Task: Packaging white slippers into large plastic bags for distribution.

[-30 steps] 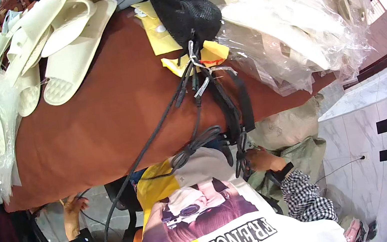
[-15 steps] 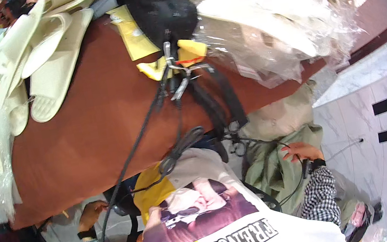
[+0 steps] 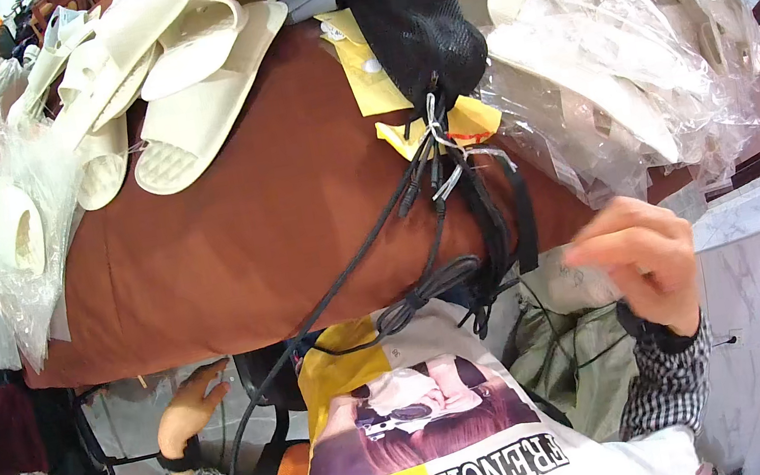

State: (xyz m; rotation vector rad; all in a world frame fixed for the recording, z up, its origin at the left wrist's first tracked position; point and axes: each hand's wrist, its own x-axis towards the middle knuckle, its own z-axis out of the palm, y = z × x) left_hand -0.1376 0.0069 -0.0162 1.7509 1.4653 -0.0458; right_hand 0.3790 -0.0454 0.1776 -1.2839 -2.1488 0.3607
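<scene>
Crinkly clear-bagged slippers [image 3: 632, 68] near raised right hand [image 3: 637, 261], fingers loose; left hand [image 3: 191, 412] empty, open.

A brown table [image 3: 233, 251] carries cream slippers [image 3: 176, 81] at far left, bagged slippers [image 3: 614, 81] at far right and a black mesh pouch [image 3: 416, 28] on yellow paper [image 3: 364, 71]. Black cables [image 3: 438, 228] trail near. The right hand [image 3: 641, 256] hovers empty near the table's right edge; the left hand [image 3: 191, 412] hangs below its near edge.

Two hands [image 3: 647, 260], one black pouch [image 3: 415, 28]
</scene>
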